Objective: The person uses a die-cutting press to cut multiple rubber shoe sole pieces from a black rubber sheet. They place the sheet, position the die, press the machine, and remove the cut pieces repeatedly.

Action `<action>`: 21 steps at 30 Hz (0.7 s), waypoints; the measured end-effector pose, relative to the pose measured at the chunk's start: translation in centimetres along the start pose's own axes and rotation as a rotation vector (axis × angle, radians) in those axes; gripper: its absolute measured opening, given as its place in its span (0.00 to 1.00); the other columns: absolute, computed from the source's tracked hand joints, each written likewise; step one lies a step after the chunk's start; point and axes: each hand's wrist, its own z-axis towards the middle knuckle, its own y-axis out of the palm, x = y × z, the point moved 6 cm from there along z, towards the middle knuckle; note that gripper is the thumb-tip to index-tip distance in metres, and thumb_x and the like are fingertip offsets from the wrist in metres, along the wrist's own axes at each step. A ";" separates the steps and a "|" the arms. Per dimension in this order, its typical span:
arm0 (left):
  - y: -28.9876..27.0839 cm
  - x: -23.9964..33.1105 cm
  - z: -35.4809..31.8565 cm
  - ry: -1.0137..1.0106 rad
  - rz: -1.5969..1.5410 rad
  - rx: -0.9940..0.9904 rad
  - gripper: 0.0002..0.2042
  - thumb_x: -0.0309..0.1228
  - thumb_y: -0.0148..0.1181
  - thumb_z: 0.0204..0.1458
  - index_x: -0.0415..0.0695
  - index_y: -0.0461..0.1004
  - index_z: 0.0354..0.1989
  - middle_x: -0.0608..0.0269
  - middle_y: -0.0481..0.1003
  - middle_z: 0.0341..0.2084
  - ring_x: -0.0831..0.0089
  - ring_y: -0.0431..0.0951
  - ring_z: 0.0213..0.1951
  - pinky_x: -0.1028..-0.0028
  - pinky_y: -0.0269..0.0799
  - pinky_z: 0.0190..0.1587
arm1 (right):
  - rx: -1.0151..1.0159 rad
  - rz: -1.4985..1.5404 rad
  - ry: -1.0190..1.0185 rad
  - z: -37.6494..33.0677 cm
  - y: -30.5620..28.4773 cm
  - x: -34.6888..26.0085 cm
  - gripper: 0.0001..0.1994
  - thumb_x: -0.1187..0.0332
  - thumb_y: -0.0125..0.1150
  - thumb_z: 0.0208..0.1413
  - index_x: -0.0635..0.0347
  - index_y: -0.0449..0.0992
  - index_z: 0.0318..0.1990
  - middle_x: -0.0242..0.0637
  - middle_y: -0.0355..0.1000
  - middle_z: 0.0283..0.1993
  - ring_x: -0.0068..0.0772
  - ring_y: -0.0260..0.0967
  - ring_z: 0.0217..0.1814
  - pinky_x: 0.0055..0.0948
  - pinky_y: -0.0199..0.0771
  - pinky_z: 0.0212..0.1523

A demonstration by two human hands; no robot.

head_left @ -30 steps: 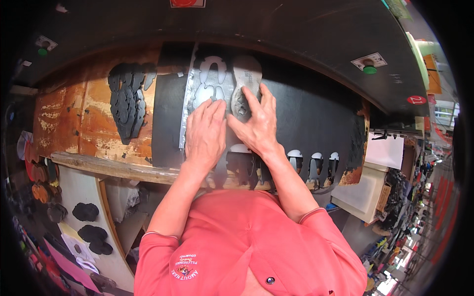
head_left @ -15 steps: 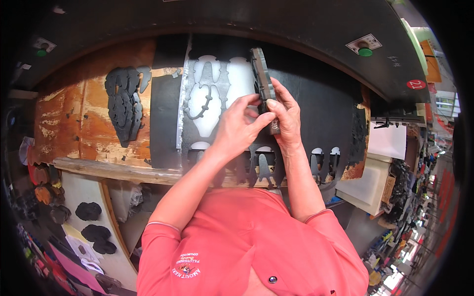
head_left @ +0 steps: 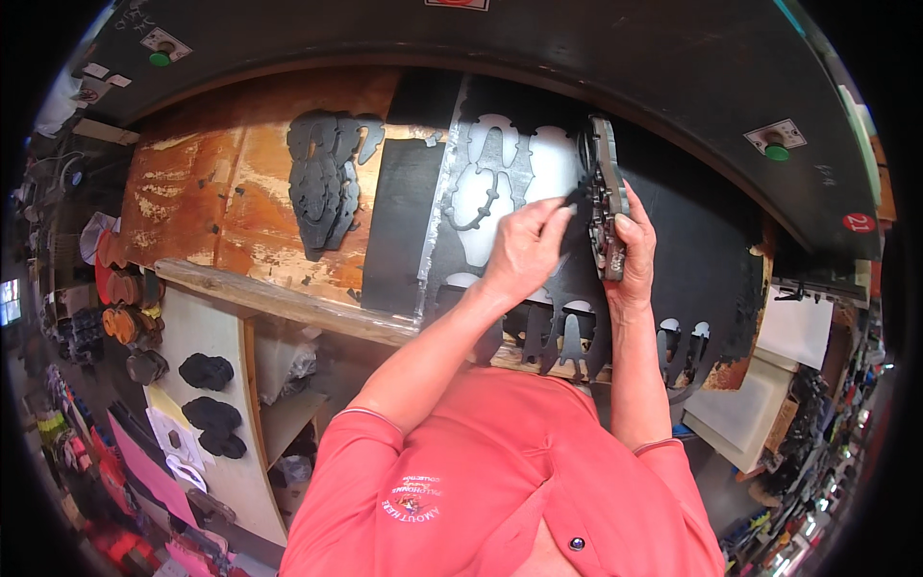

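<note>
My right hand [head_left: 635, 245] holds a metal cutting die [head_left: 615, 178] on edge above the sheet, thumb on its near face and fingers behind. Just left of the die, my left hand [head_left: 527, 245] pinches a small dark piece [head_left: 577, 199] between thumb and fingertips. Whether that piece still touches the die I cannot tell. Under both hands lies a black sheet [head_left: 697, 236] with shaped holes cut through it. White surface [head_left: 475, 204] shows through several of the holes.
A pile of cut black pieces [head_left: 322, 183] lies on the worn wooden board [head_left: 183, 192] at left. The dark press beam [head_left: 615, 58] with green buttons [head_left: 775, 151] spans the far side. Black cut pieces [head_left: 207, 372] rest on a pale panel at lower left.
My left hand has drawn a little away from the die with a dark piece in its fingers. The die is turned, showing its inner side. The whole view has shifted and tilted.
</note>
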 end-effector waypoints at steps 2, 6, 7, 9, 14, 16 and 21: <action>-2.2 -0.1 0.1 -0.078 0.120 0.080 0.10 0.30 0.60 0.69 0.39 0.83 0.51 0.71 0.78 0.26 0.86 0.71 0.29 0.77 0.68 0.30 | 0.002 -0.037 -0.013 -0.1 0.0 0.0 0.34 0.66 0.67 0.58 0.71 0.67 0.71 0.42 0.76 0.60 0.28 0.76 0.58 0.27 0.76 0.62; -7.6 1.5 0.5 0.069 0.238 0.274 0.08 0.28 0.59 0.68 0.35 0.81 0.45 0.55 0.78 0.25 0.77 0.76 0.25 0.72 0.72 0.29 | -0.001 -0.085 -0.026 -0.2 -0.1 0.1 0.37 0.63 0.67 0.56 0.72 0.66 0.72 0.45 0.75 0.62 0.32 0.76 0.62 0.29 0.74 0.66; -8.5 1.7 0.3 0.063 0.228 0.283 0.09 0.28 0.58 0.69 0.36 0.81 0.44 0.57 0.79 0.26 0.78 0.76 0.26 0.74 0.72 0.28 | -0.006 -0.119 -0.035 -0.2 -0.1 0.1 0.38 0.61 0.67 0.56 0.72 0.65 0.72 0.47 0.75 0.63 0.34 0.76 0.63 0.30 0.72 0.68; -10.8 1.8 0.0 0.025 0.194 0.337 0.09 0.29 0.57 0.71 0.38 0.82 0.46 0.65 0.79 0.26 0.81 0.78 0.27 0.78 0.73 0.28 | 0.011 -0.155 -0.032 0.0 -0.4 0.2 0.39 0.60 0.66 0.56 0.73 0.64 0.73 0.49 0.75 0.65 0.37 0.75 0.65 0.32 0.70 0.71; -20.1 1.2 -0.6 -0.040 0.178 0.575 0.11 0.31 0.55 0.72 0.40 0.82 0.41 0.68 0.78 0.25 0.84 0.75 0.27 0.80 0.73 0.28 | -0.012 -0.114 -0.029 0.0 -0.2 0.2 0.37 0.63 0.70 0.55 0.71 0.67 0.71 0.42 0.74 0.61 0.27 0.75 0.59 0.26 0.72 0.64; -23.6 1.4 -0.8 0.003 0.408 0.626 0.12 0.32 0.56 0.71 0.38 0.82 0.39 0.68 0.78 0.25 0.82 0.75 0.26 0.76 0.74 0.27 | -0.018 -0.141 -0.041 -0.1 0.0 0.0 0.38 0.62 0.70 0.54 0.71 0.67 0.71 0.42 0.74 0.62 0.26 0.75 0.59 0.26 0.72 0.64; -28.0 -1.5 -2.2 -0.200 0.288 0.675 0.13 0.31 0.56 0.71 0.34 0.80 0.36 0.67 0.79 0.25 0.83 0.75 0.28 0.75 0.72 0.33 | -0.020 -0.150 -0.024 0.0 0.1 -0.1 0.38 0.62 0.71 0.53 0.71 0.68 0.71 0.41 0.74 0.62 0.27 0.74 0.61 0.27 0.70 0.66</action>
